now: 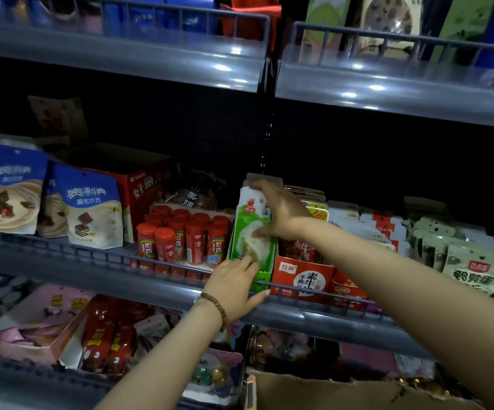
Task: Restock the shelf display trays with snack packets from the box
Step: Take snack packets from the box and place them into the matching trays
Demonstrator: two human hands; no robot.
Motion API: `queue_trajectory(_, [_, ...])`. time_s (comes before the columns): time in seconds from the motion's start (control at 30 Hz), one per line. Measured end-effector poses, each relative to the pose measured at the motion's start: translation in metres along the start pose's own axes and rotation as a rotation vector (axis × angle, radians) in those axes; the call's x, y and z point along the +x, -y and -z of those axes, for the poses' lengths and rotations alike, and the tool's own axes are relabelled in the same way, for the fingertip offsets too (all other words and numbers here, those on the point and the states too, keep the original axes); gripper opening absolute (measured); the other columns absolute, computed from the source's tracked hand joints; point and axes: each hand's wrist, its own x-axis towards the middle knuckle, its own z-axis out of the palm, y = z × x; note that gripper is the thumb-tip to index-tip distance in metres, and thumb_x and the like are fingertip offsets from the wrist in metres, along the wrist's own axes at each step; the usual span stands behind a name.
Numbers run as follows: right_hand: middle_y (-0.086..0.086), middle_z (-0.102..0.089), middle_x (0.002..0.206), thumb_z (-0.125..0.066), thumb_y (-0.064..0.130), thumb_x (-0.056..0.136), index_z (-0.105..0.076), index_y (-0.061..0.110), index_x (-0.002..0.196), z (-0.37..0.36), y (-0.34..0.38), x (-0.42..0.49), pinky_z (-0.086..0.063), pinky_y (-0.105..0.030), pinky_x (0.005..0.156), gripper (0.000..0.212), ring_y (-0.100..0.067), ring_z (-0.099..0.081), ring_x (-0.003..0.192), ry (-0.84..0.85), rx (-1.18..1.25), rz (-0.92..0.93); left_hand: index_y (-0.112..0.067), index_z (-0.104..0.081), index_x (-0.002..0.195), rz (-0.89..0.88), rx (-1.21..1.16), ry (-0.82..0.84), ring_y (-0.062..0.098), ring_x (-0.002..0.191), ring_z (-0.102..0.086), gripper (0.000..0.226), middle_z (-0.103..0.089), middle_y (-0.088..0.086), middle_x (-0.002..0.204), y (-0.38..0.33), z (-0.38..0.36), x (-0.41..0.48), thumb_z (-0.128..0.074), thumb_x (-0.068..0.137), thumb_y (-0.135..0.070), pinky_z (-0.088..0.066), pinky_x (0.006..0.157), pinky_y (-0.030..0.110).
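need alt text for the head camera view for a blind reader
The right hand grips green-and-white snack packets standing in a green display tray on the middle shelf, while the left hand touches their lower end. Red candy tubes stand left of the tray; a cardboard box lies below.

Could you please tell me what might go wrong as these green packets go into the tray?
The green-and-white plastic snack packets, gripped by the right hand, stand taller than the low front of the green cardboard tray, so they may tip forward off the grey metal shelf. The left hand presses at the tray front, close to the upright red candy tubes, which could be knocked over.
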Motion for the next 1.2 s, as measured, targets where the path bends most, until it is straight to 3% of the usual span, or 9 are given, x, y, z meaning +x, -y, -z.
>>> queue_trajectory(0.13, [-0.007,-0.022,0.147,-0.085,0.045,0.057,-0.007,0.035,0.147,-0.010,-0.001,0.001,-0.028,-0.040,0.108,0.119,-0.028,-0.018,0.137,0.129,-0.121,-0.039,-0.018,-0.051,0.110,0.052,0.094,0.060,0.018,0.091,-0.058,0.055,-0.061,0.000,0.103,-0.003,0.005,0.011,-0.033,0.089,-0.066,-0.041,0.076,0.031])
queue_trajectory(0.23, [-0.009,-0.022,0.144,-0.083,0.048,0.058,-0.003,0.037,0.148,-0.017,0.002,0.000,-0.028,-0.043,0.109,0.121,-0.029,-0.018,0.135,0.103,-0.197,-0.026,-0.017,-0.052,0.102,0.083,0.121,0.083,0.019,0.085,-0.060,0.056,-0.064,0.001,0.095,-0.004,0.005,0.016,-0.033,0.087,-0.068,-0.037,0.070,0.031])
queue_trajectory(0.33, [-0.009,-0.023,0.144,-0.084,0.046,0.059,-0.006,0.033,0.148,-0.011,-0.002,0.001,-0.028,-0.041,0.107,0.119,-0.029,-0.021,0.134,0.039,-0.157,-0.075,-0.018,-0.049,0.115,0.061,0.050,0.015,0.018,0.095,-0.057,0.058,-0.059,0.000,0.106,-0.004,0.001,0.011,-0.032,0.088,-0.067,-0.038,0.080,0.030])
queue_trajectory(0.43, [-0.011,-0.011,0.153,-0.083,0.047,0.060,-0.002,0.030,0.149,-0.008,-0.009,0.003,-0.019,-0.040,0.113,0.122,-0.031,-0.012,0.140,0.104,-0.080,-0.128,-0.019,-0.037,0.134,0.029,-0.077,-0.078,0.014,0.114,-0.047,0.063,-0.046,-0.002,0.126,-0.002,-0.003,0.003,-0.031,0.090,-0.064,-0.035,0.097,0.029])
queue_trajectory(0.63, [-0.011,-0.009,0.155,-0.081,0.049,0.063,0.001,0.031,0.149,-0.001,-0.011,0.006,-0.017,-0.042,0.116,0.120,-0.030,-0.009,0.142,0.178,-0.038,-0.118,-0.022,-0.021,0.145,0.021,-0.137,-0.140,0.012,0.131,-0.028,0.069,-0.026,-0.004,0.146,-0.002,-0.007,-0.003,-0.032,0.091,-0.063,-0.023,0.110,0.028])
queue_trajectory(0.87, [-0.002,-0.016,0.152,-0.073,0.048,0.073,-0.008,0.039,0.148,0.012,-0.007,-0.001,-0.021,-0.040,0.113,0.099,-0.026,-0.016,0.141,0.148,0.079,-0.034,-0.024,-0.013,0.148,0.060,-0.161,-0.133,0.010,0.139,-0.018,0.069,-0.017,-0.005,0.152,-0.005,-0.003,-0.003,-0.030,0.092,-0.061,-0.014,0.114,0.028])
queue_trajectory(0.93, [-0.002,-0.015,0.156,-0.068,0.049,0.079,-0.012,0.034,0.149,0.028,-0.011,-0.003,-0.021,-0.039,0.113,0.090,-0.025,-0.016,0.143,0.169,0.133,-0.095,-0.025,-0.012,0.148,0.059,-0.167,-0.155,0.009,0.140,-0.015,0.068,-0.016,-0.006,0.153,-0.008,0.001,-0.001,-0.029,0.093,-0.061,-0.008,0.114,0.026])
queue_trajectory(1.07, [-0.006,-0.038,0.147,-0.061,0.042,0.087,-0.031,0.019,0.144,0.067,-0.040,-0.006,-0.030,-0.024,0.103,0.069,-0.021,-0.038,0.133,0.153,0.156,-0.171,-0.023,-0.013,0.148,0.022,-0.189,-0.160,0.010,0.142,-0.010,0.069,-0.015,-0.005,0.154,-0.022,0.006,0.007,-0.029,0.093,-0.061,0.003,0.113,0.024])
queue_trajectory(1.2, [-0.006,-0.041,0.145,-0.073,0.038,0.078,-0.031,0.014,0.144,0.069,-0.067,-0.014,-0.034,-0.026,0.103,0.082,-0.023,-0.042,0.131,0.353,0.039,-0.313,-0.024,-0.022,0.147,-0.006,-0.199,-0.222,0.012,0.142,-0.013,0.068,-0.022,-0.004,0.152,-0.039,0.011,0.022,-0.025,0.090,-0.062,0.004,0.114,0.025])
